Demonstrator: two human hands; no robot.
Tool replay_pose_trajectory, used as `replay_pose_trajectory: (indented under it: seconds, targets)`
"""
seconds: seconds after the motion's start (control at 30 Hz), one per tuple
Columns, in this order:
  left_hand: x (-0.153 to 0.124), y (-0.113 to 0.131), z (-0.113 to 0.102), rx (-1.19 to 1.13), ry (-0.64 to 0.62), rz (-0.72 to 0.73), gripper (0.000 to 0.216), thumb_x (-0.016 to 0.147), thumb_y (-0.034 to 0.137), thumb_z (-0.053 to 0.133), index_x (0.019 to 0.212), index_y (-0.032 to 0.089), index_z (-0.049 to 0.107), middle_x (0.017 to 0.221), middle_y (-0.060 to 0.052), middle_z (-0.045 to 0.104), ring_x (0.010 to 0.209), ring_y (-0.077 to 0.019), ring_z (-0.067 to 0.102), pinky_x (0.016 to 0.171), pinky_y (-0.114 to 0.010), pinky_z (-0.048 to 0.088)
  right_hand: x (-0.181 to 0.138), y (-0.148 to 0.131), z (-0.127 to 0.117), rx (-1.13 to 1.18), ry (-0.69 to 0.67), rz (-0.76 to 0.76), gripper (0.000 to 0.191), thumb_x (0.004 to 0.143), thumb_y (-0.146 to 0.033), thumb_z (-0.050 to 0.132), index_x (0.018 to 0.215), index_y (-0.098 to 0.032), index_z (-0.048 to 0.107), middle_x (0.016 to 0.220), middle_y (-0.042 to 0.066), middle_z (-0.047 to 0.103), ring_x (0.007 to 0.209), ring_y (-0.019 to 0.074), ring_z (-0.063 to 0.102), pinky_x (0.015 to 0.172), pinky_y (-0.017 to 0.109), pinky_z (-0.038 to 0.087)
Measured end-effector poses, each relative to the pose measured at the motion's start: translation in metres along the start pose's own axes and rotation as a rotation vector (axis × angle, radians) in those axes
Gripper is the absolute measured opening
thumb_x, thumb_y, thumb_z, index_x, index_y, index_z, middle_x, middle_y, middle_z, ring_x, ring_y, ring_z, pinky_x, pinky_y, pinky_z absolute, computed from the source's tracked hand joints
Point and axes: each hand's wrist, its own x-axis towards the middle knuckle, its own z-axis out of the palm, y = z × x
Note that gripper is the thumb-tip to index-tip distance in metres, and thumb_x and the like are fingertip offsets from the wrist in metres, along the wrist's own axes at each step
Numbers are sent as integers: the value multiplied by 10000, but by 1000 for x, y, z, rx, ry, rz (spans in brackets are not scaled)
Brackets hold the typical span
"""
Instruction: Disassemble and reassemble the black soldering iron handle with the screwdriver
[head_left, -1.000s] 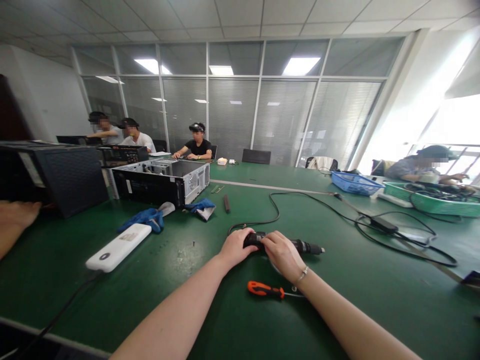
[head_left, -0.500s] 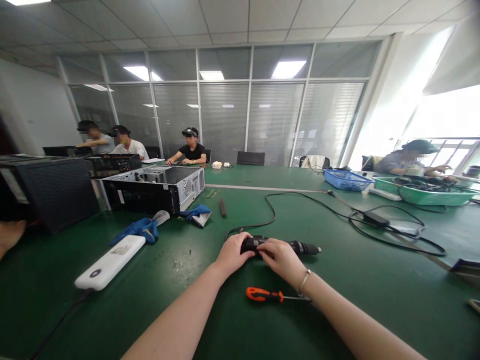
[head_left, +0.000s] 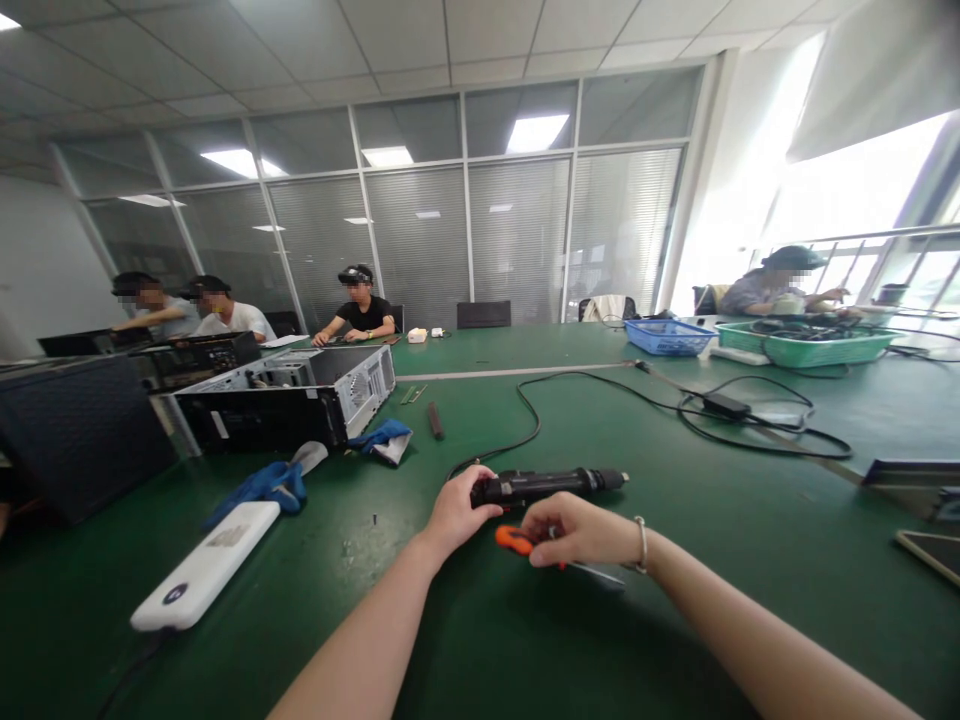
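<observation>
In front of me a black electric screwdriver [head_left: 536,485] lies along the green table, its tip pointing right and its cable leaving from the left end. My left hand [head_left: 459,508] is wrapped around that left end. Just nearer to me, my right hand [head_left: 574,530] has its fingers closed round the orange-and-black handle of a screwdriver [head_left: 512,540]. The metal shaft points to the right, below my wrist. Part of the handle is hidden behind my fingers.
An opened computer case [head_left: 262,415] stands at the left beside blue gloves [head_left: 259,492] and a white power bank [head_left: 206,565]. A black cable [head_left: 536,420] curves across to an adapter [head_left: 725,405]. Blue [head_left: 667,337] and green baskets [head_left: 810,347] stand at right. Several people sit around the table.
My right hand has left the electric screwdriver and come down onto the orange screwdriver, closing on its handle. My left hand stays on the electric screwdriver. The view has turned slightly right.
</observation>
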Motion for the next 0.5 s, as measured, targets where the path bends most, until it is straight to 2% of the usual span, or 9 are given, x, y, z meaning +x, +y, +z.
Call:
replay_pose_trajectory:
  seconds: [0.07, 0.13, 0.2, 0.27, 0.37, 0.5]
  targets:
    - [-1, 3, -1, -3, 0, 2, 378, 642, 169, 738, 976, 245, 580, 952, 15, 652, 891, -197, 608, 816, -310, 456, 2, -2, -10, 132, 248, -10, 344, 791, -467, 600, 912, -146, 611, 711, -7, 597, 527, 77, 493, 475, 201, 427]
    - [-1, 4, -1, -9, 3, 12, 379, 633, 146, 739, 964, 242, 581, 956, 17, 649, 898, -196, 605, 827, -312, 451, 3, 0, -17, 228, 582, -64, 401, 798, -499, 582, 998, -154, 549, 722, -5, 596, 492, 77, 496, 443, 205, 436]
    - [-1, 4, -1, -19, 1, 17, 383, 632, 132, 736, 964, 245, 581, 968, 19, 648, 912, -197, 602, 842, -313, 445, 4, 4, -22, 245, 906, -140, 506, 764, -495, 629, 1120, -167, 481, 767, 11, 615, 547, 113, 568, 476, 232, 491]
    - [-1, 3, -1, -30, 0, 15, 383, 637, 130, 732, 968, 249, 580, 975, 22, 648, 917, -195, 603, 846, -312, 444, 4, 9, -21, 187, 1117, -186, 638, 753, -468, 656, 1258, -179, 395, 820, 32, 637, 655, 162, 636, 553, 278, 547]
    - [-1, 3, -1, -39, -3, 13, 388, 636, 132, 736, 970, 251, 577, 967, 25, 648, 904, -193, 606, 830, -305, 448, 4, 15, -14, 5, 1209, -193, 698, 801, -416, 621, 1378, -199, 293, 870, 45, 657, 699, 176, 660, 647, 337, 574]
    - [-1, 4, -1, -46, -3, -1, 394, 635, 129, 742, 969, 248, 572, 967, 25, 650, 903, -192, 606, 829, -305, 448, 4, 20, -1, -237, 1158, -253, 603, 844, -344, 581, 1377, -217, 329, 930, 65, 673, 760, 180, 661, 729, 361, 569]
